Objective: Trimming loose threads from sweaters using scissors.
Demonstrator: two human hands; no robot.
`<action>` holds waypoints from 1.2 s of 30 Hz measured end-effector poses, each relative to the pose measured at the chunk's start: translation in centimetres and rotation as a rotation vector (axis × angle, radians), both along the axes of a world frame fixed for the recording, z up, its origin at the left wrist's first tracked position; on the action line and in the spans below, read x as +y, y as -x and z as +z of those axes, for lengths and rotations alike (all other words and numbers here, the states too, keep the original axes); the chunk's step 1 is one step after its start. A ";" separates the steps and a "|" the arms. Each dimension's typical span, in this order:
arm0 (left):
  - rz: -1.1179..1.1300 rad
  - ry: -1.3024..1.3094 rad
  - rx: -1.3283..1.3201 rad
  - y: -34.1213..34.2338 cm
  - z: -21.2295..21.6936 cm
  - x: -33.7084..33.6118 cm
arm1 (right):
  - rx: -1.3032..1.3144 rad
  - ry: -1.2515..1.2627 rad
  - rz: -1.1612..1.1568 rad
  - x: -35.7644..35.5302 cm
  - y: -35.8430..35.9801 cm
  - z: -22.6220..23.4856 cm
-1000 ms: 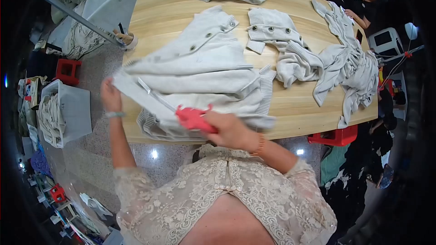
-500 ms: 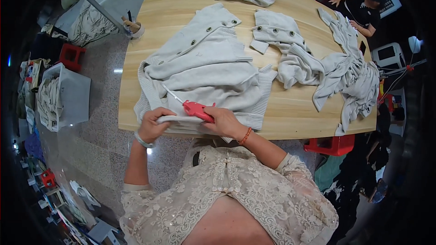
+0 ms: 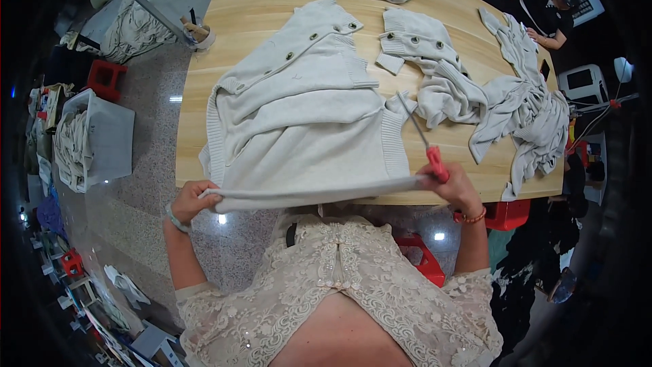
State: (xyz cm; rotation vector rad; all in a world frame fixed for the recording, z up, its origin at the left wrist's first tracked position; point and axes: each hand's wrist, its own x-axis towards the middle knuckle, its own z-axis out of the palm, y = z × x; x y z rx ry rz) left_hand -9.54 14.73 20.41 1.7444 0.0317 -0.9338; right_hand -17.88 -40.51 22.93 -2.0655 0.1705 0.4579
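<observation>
Below, a person in a lace top is standing at a wooden table (image 3: 258, 7), stretching the near edge of a cream cardigan (image 3: 305, 122) taut between both hands. Their left hand (image 3: 193, 198) is pinching the edge at the left, fingers clamped on the fabric, off the near edge of the table. Their right hand (image 3: 454, 187) is gripping the other end of that edge together with red-handled scissors (image 3: 424, 139), whose blades are pointing up and away over the cardigan's ribbed hem. Most of the cardigan is lying flat on the table, buttons facing up. More cream knit pieces (image 3: 475, 88) are lying to the right, and a grey bin (image 3: 109, 139) is standing on the floor at the left.
</observation>
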 end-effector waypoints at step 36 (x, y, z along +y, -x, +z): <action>-0.819 -0.252 -1.298 -6.8 -18.3 -33.4 | -0.179 0.355 0.464 13.6 -4.9 -5.1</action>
